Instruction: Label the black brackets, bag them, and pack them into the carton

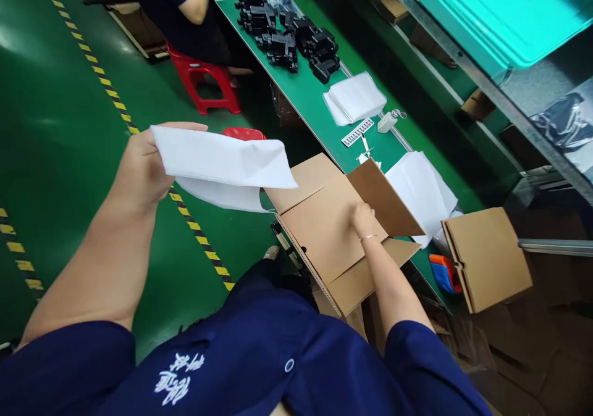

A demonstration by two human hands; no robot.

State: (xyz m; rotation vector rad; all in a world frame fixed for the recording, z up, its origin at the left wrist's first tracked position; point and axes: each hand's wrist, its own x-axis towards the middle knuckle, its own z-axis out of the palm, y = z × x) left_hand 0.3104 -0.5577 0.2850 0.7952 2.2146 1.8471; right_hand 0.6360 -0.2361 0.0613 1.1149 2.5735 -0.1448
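- Cardboard box (319,237) sits towards 4 o'clock from the view's centre, beside the bench (302,100); its flaps stand spread, leaving the inside within reach.
- Left hand (147,163), at 10 o'clock from the box, pinches one end of a white sheet (222,153) between thumb and fingers; held by that end, its folded layers droop towards the box.
- Right hand (364,220) reaches inside near a raised flap, fingers curled, perhaps to steady the cardboard; its fingertips are hidden, so I cannot tell whether it grips anything.
- Sheet stack (357,98) lies on the bench at 12 o'clock, black parts (280,49) at 11, seemingly laid within arm's reach.
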